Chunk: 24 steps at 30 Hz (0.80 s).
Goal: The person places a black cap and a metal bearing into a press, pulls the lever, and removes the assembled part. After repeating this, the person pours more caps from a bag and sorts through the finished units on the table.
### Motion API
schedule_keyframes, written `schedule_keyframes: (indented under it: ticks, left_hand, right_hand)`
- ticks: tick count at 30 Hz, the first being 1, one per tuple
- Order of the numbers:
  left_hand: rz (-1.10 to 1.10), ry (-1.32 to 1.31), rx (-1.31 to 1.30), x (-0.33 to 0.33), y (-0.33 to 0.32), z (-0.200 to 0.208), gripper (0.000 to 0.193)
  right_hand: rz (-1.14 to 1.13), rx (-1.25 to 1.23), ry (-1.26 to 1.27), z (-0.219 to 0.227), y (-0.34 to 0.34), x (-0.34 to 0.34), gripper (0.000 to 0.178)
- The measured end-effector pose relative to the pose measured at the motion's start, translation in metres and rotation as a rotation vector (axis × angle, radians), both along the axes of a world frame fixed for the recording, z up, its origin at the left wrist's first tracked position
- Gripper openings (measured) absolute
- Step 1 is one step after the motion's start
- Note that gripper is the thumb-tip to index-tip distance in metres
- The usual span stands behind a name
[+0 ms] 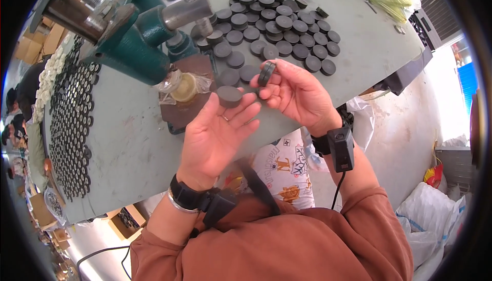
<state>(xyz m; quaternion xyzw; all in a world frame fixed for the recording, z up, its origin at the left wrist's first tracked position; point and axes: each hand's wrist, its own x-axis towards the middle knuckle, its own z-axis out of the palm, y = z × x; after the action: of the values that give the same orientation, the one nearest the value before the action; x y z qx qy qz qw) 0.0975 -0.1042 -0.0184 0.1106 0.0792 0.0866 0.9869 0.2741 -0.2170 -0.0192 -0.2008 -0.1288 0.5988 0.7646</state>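
Some discs [229,97], right grip [303,95] pinching, left grip [211,138] cradling

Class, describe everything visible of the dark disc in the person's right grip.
The dark disc is small, round and thick, with a groove-like line along its side. Its surface looks like rubber or plastic; I cannot tell which. Tilted nearly on edge, it is pinched in the right grip, above the grey table.

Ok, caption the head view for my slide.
Left hand and right hand hold dark discs beside a green press.
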Motion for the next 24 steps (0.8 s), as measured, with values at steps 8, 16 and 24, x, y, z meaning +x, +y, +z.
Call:
schedule_keyframes:
  ticks: [8,16,24]
  left_hand:
    - [-0.011,0.006,-0.191,0.002,-0.001,0.003,0.049]
    - [0.14,0.17,0.171,-0.001,-0.003,0.004,0.036]
    - [0.409,0.346,0.918,0.004,-0.018,0.012,0.043]
  right_hand:
    - [-0.033,-0.147,-0.012,0.0,-0.005,0.0,0.026]
    - [-0.045,-0.19,-0.01,-0.003,-0.007,-0.002,0.024]
    - [-0.056,-0.194,-0.021,-0.004,-0.01,-0.006,0.021]
